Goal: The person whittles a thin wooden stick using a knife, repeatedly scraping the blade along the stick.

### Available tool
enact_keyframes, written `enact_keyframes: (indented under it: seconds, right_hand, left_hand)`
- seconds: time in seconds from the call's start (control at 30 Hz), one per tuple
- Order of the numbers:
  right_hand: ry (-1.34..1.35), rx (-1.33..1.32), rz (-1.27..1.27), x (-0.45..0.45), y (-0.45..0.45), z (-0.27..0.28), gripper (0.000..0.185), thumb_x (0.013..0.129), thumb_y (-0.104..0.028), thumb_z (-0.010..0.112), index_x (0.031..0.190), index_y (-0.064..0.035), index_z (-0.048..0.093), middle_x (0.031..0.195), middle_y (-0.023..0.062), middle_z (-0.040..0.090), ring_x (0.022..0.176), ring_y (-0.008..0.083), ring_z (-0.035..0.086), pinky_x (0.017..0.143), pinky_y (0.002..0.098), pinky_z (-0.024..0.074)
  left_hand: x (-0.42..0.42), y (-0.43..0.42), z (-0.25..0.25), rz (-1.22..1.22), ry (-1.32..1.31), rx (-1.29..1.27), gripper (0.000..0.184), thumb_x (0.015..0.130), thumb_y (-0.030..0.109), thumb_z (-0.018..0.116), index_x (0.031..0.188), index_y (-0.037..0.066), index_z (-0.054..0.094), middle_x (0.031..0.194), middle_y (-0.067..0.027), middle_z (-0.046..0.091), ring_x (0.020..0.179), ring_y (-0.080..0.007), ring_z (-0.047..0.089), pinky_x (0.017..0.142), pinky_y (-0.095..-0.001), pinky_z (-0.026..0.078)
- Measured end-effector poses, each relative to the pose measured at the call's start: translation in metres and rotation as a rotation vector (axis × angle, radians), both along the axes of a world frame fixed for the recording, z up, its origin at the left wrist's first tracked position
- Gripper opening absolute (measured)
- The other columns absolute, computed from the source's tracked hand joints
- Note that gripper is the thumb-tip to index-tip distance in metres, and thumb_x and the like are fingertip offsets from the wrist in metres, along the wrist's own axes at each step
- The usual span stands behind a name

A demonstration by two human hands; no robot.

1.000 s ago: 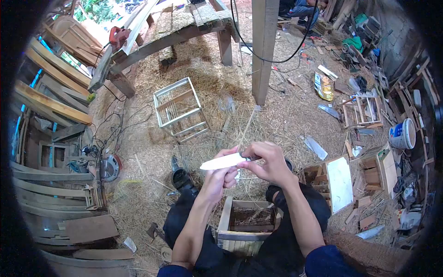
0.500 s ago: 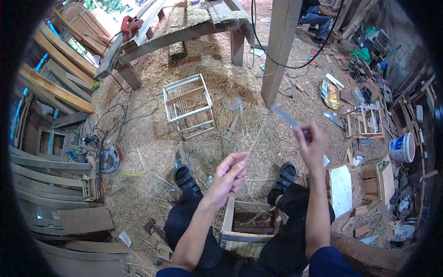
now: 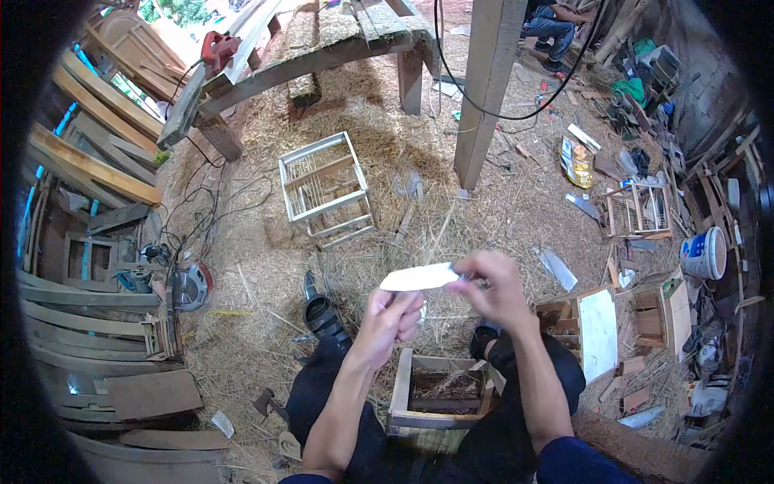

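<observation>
At frame centre, the right hand point(image 3: 493, 289) grips a blade point(image 3: 419, 277) over a thin strip point(image 3: 442, 233) the left hand point(image 3: 389, 324) pinches; work on it looks unfinished.

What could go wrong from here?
1. The knife in the right hand sits right over the left hand; a slip could cut it.
2. Glare washes out the blade, so its edge is hard to judge; a stroke at the thin strip might bite too deep.
3. Dropped, the knife could hit the open wooden box between the legs, or a leg.
</observation>
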State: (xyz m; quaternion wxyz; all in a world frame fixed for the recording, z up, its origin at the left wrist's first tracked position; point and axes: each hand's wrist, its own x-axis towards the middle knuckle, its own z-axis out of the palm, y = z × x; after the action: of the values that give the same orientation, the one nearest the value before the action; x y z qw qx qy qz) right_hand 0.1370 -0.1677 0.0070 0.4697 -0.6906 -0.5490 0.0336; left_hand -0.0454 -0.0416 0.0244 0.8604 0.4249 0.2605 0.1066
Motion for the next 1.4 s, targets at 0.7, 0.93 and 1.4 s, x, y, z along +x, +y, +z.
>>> enact_keyframes:
  seconds: [0.7,0.93,1.4]
  right_hand:
    - [0.046,0.04,-0.092,0.004,-0.009,0.005,0.014,0.089,-0.014,0.078,0.088,-0.0024,0.071,0.077,0.0073,0.07,0.072,0.0158,0.067,0.066,0.0312,0.0515]
    - [0.188,0.013,-0.266,0.015,-0.007,0.007,0.021,0.085,-0.025,0.08,0.085,-0.007,0.071,0.077,0.0089,0.07,0.069,0.0221,0.068,0.063,0.0347,0.0501]
    - [-0.044,0.073,-0.06,-0.004,-0.001,-0.001,0.02,0.081,-0.017,0.083,0.087,-0.0039,0.069,0.081,0.0077,0.069,0.071,0.0197,0.066,0.062,0.0319,0.0488]
  left_hand:
    - [0.032,-0.015,-0.022,0.004,-0.083,0.076,0.021,0.106,0.018,0.056,0.124,0.007,0.058,0.073,0.0069,0.042,0.05,-0.0001,0.03,0.042,-0.02,0.021]
    - [0.022,-0.021,-0.017,0.012,-0.052,0.129,0.021,0.105,0.016,0.056,0.122,0.004,0.059,0.076,0.0049,0.046,0.053,-0.0007,0.033,0.044,-0.0208,0.026]
    - [0.013,-0.016,-0.021,0.045,-0.069,0.017,0.016,0.104,0.02,0.059,0.112,0.006,0.058,0.073,0.007,0.044,0.049,0.0002,0.03,0.042,-0.0206,0.022]
